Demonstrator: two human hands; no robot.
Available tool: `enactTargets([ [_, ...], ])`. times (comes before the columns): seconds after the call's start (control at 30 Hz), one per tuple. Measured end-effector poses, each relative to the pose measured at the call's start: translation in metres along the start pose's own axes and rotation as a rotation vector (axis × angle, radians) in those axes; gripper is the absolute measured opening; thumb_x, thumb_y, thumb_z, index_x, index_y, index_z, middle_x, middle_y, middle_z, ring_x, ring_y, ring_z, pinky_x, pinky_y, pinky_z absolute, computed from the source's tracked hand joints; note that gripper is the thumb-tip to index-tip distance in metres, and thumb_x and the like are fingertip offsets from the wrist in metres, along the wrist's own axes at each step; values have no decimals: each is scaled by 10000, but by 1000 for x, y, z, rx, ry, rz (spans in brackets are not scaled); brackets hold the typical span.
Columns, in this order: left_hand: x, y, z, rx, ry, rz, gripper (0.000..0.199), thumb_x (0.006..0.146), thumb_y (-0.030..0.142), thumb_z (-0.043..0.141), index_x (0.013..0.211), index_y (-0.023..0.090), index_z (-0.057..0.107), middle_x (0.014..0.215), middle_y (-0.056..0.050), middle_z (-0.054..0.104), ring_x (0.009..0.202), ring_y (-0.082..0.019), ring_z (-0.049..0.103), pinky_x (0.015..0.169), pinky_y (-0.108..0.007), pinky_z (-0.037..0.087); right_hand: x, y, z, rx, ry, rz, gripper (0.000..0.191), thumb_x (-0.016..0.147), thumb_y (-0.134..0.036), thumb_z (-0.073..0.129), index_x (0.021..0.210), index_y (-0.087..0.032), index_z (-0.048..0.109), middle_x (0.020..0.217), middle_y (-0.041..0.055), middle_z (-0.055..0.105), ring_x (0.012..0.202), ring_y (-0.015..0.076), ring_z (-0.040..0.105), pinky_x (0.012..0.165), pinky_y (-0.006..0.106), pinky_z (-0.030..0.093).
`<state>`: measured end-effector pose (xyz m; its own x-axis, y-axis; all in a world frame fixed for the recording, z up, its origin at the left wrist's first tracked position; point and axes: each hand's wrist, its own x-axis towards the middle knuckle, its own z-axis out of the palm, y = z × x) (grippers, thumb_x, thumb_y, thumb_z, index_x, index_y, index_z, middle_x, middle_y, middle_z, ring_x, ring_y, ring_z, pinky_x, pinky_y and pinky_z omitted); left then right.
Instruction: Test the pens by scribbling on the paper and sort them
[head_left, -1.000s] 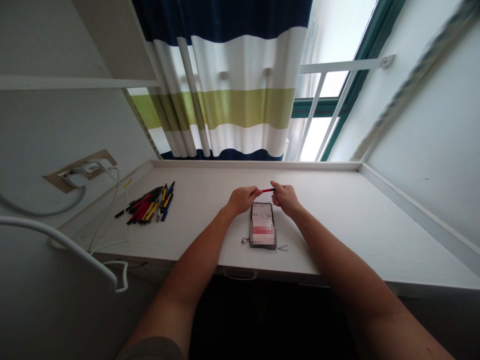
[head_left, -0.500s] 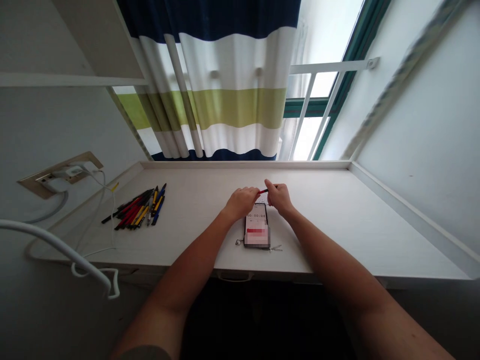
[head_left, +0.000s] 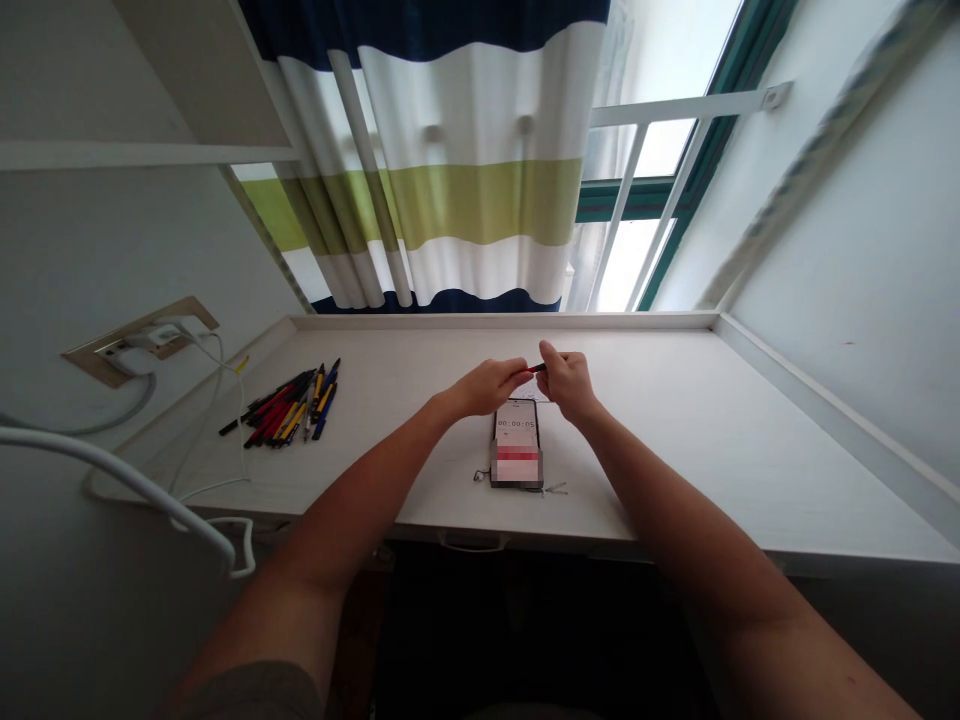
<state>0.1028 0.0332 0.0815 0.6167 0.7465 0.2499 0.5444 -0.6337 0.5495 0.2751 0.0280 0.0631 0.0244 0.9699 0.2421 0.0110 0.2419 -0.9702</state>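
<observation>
A slim red-and-black pen [head_left: 537, 368] is held level between both hands, just above the far end of a phone. My left hand [head_left: 489, 386] is closed on its red end, with the fingers bent over it. The darker end is in my right hand [head_left: 568, 384], fingers curled round it and thumb raised along the top. Below the hands, the phone [head_left: 516, 425] lies face up on the desk, showing timer digits and a blurred patch. Part of a marked sheet of paper [head_left: 529, 390] shows behind the phone, mostly covered by my hands.
On the left of the white desk [head_left: 675, 440] lies a pile of pens [head_left: 289, 408] in several colours. White cables [head_left: 217, 480] hang from a wall socket [head_left: 142, 340] near that side. A raised rim [head_left: 495, 321] runs along the back, below a striped curtain [head_left: 480, 200].
My left hand has turned, its fingers now reaching flatter toward the pen. My right thumb stands a little higher. The whole view has shifted slightly.
</observation>
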Motion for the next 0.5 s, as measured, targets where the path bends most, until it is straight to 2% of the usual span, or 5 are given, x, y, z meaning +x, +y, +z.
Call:
enactTargets([
  [0.13, -10, 4, -18, -493, -300, -73, 492, 982, 659, 477, 793, 205, 502, 604, 46, 372, 494, -95, 336, 483, -256, 297, -12, -12, -7, -166, -95, -146, 720, 897, -789, 511, 443, -240, 405, 379, 12, 431, 383, 110, 377, 401, 279, 296],
  [0.23, -19, 3, -29, -613, -436, -168, 530, 946, 726, 474, 806, 215, 484, 591, 71, 289, 470, -85, 259, 455, -250, 238, -17, -18, -6, -252, -206, -170, 739, 915, -786, 480, 439, -222, 448, 392, 17, 477, 403, 109, 416, 449, 274, 347],
  [0.3, -22, 2, -34, -501, -361, -159, 514, 963, 697, 459, 804, 210, 498, 593, 61, 313, 496, -98, 284, 479, -259, 261, -16, -18, -3, -262, -218, -162, 713, 917, -768, 499, 464, -220, 452, 403, 6, 482, 411, 107, 426, 459, 268, 350],
  [0.4, -21, -1, -39, -213, -160, -81, 452, 980, 590, 481, 773, 192, 532, 647, 14, 454, 591, -130, 395, 560, -280, 327, -10, -15, 1, -238, -233, -123, 662, 927, -736, 520, 511, -227, 440, 407, -12, 476, 400, 105, 418, 459, 268, 353],
  [0.5, -17, -8, -39, -136, -150, -59, 406, 991, 513, 462, 766, 186, 547, 666, 7, 494, 622, -139, 428, 593, -285, 344, -3, -7, -1, -168, -316, -155, 557, 895, -699, 612, 624, -222, 513, 493, -13, 549, 471, 120, 493, 515, 269, 417],
])
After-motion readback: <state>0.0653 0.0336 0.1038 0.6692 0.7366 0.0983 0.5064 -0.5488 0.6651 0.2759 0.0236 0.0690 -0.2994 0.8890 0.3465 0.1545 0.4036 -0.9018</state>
